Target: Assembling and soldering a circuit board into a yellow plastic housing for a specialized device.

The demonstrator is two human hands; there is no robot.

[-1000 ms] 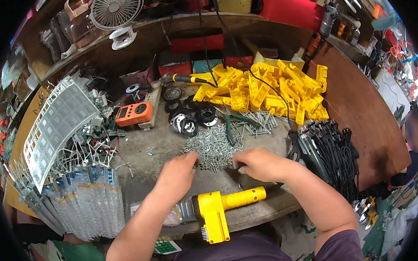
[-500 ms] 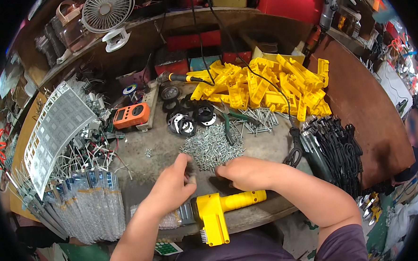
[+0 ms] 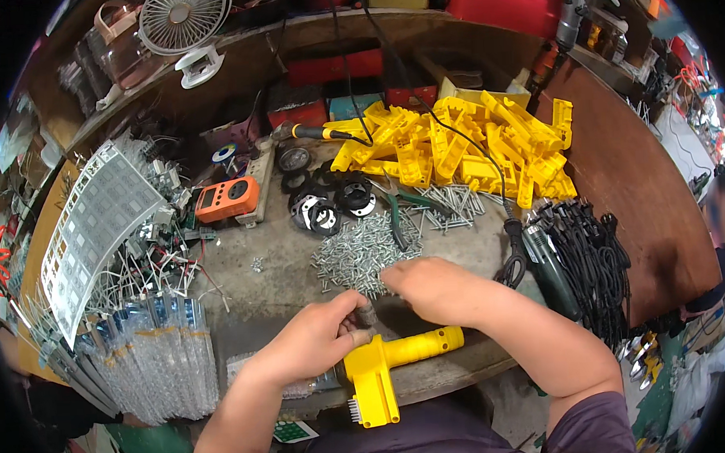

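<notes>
My right hand (image 3: 441,290) reaches to the near right edge of a heap of small silver screws (image 3: 356,260). Its fingers are drawn together and bent downward; whatever is between the fingertips is hidden. Just left of it, my left hand (image 3: 325,331) is curled above a yellow power tool housing (image 3: 375,382), thumb and forefinger close around a small greyish shape I cannot make out. The housing lies at the table's near edge, its round handle pointing right and pale prongs sticking out at its lower left. Green-handled pliers (image 3: 396,223) rest on the screws.
Many yellow plastic shells (image 3: 457,152) are piled behind longer screws (image 3: 457,205). Black rings (image 3: 317,212) and an orange multimeter (image 3: 228,199) lie further left. Bubble-wrapped parts (image 3: 152,360) stand at the left; coiled black cables (image 3: 581,260) lie right. A corded tool (image 3: 548,270) is beside them.
My left hand has moved right and slightly down, from beside the screw heap to above the yellow housing. My right hand has shifted slightly up and right along the heap's edge.
</notes>
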